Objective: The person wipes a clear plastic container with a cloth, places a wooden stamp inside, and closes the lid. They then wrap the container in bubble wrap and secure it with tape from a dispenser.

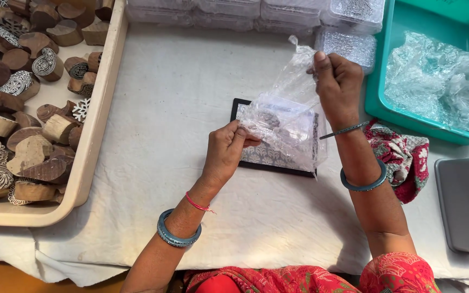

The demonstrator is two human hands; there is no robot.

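Red patterned clothing (299,279) filled the bottom edge nearest the camera, and two bare forearms ran up from it, each with a blue-grey bangle (177,236).

Left hand (225,152) had thumb and fingers pinched together on the lower left edge of a clear plastic bag (286,116). Right hand (337,87) was closed on the bag's gathered top, holding it higher and further from the body. The film was drawn taut on a slant between the two hands, which were well apart. Something pale and patterned sat inside the bag, but the wrinkled film blurred its shape too much to name.

Just beneath the bag a flat dark-edged panel (270,157) with a fine grey pattern lay on the white table cloth (180,97). Whether the bag touched it could not be told.

The bagging looked to be in mid-step, with the contents in and the mouth not yet closed. Any further handling would call for the left pinch to stay firm while the right hand managed the loose top, since the film was thin and slippery.

Left of the panel stood a cream tray (96,135) heaped with carved wooden printing blocks (33,157). At the right, a teal tub (378,103) held crumpled clear plastic (441,81). A red floral cloth (403,157) lay beside the right wrist, stacked clear boxes (348,46) lined the far edge, and a grey object (465,206) sat at the right margin.
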